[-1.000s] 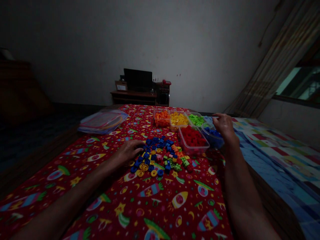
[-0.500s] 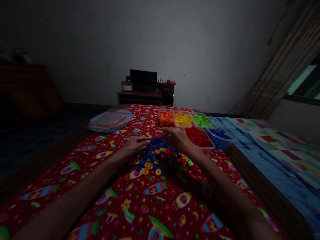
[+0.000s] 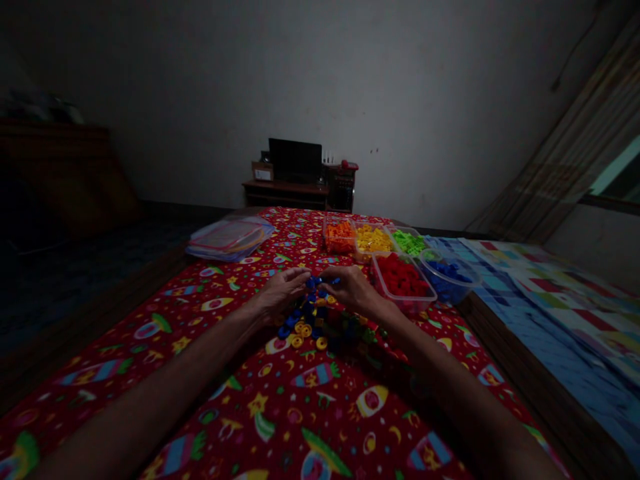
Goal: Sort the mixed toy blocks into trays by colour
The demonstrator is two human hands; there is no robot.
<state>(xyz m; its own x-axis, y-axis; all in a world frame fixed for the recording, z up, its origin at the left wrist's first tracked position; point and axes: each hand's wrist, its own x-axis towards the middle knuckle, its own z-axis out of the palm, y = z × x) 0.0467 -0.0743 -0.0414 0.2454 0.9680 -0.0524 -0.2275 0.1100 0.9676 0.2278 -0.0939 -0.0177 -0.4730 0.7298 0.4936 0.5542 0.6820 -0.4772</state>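
Note:
A pile of small plastic toy pieces (image 3: 302, 328), mostly blue and yellow with some red and green, lies on the red patterned tablecloth (image 3: 280, 413). My left hand (image 3: 283, 291) is at the pile's far left side, its fingers closed against blue plastic pieces (image 3: 313, 284). Opposite it, my right hand (image 3: 353, 288) curls in from the right, with a bit of blue showing between thumb and fingers. The fingertips of both hands nearly meet over the blue pieces. Dim light and the fingers hide exactly how many pieces each hand has.
Right of the pile stand clear tubs of red pieces (image 3: 403, 277) and blue pieces (image 3: 449, 272). Behind are tubs of orange (image 3: 340, 237), yellow (image 3: 373, 239) and green pieces (image 3: 407, 241). Stacked lids (image 3: 230, 238) lie at left. A bed (image 3: 540, 300) adjoins the right side.
My hands have come closer together over the blue pieces, and both have closed in on them. The view has shifted slightly left.

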